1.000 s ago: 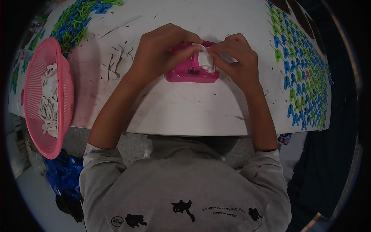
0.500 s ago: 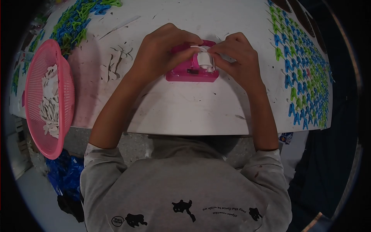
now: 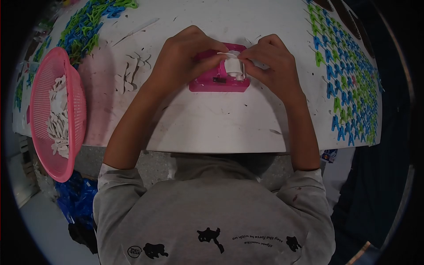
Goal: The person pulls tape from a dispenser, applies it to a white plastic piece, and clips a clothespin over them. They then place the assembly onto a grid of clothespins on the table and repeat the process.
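Both hands meet over a pink plastic device [image 3: 236, 85] that looks like a tape dispenser, with a white roll-shaped part [image 3: 234, 67] on it. A thin white strip [image 3: 227, 54] runs along the top of the roll. My left hand [image 3: 185, 55] pinches the strip's left end between thumb and fingers. With thumb and forefinger closed at the roll's upper right, my right hand [image 3: 274, 62] pinches near the other end of the strip. Fingers partly cover the strip, so its exact shape is hard to see.
On the left edge a pink basket [image 3: 78, 95] holds white pieces. Several loose white strips [image 3: 130, 73] and a thin pale tool [image 3: 139, 30] lie left of my arm. Blue and green clips are heaped [image 3: 84, 33] at back left and laid in rows [image 3: 346, 84] at right.
The view has shifted very slightly. Both hands stay pinched at the roll's top with almost no visible movement.
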A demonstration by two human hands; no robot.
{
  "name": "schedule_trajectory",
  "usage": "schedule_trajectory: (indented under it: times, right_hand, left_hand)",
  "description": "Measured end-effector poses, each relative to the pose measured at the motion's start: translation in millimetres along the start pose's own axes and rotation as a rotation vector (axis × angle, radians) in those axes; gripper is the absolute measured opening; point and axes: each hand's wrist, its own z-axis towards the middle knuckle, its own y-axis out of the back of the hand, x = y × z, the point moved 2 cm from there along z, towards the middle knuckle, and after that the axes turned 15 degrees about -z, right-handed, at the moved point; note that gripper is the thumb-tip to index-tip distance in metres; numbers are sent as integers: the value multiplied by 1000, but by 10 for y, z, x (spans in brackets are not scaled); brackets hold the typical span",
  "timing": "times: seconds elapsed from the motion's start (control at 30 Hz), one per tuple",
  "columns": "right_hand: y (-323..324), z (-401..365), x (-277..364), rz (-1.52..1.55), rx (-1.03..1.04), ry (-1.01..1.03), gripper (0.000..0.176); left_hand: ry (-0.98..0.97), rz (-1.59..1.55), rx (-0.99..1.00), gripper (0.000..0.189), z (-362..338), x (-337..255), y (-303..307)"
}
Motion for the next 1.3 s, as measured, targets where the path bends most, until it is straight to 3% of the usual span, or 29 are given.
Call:
schedule_trajectory:
  times: [0.7,1.07,1.3]
  right_hand:
    - [49,-24,-11,3,42,-5,22]
    - [73,-20,-7,-25,42,1,23]
    - [83,-18,-6,-51,44,-16,20]
  left_hand:
    - [22,-26,2,15,23,-96,-82]
    - [232,-139,-27,13,49,-69,-79]
    - [232,-72,-34,14,50,-88,-107]
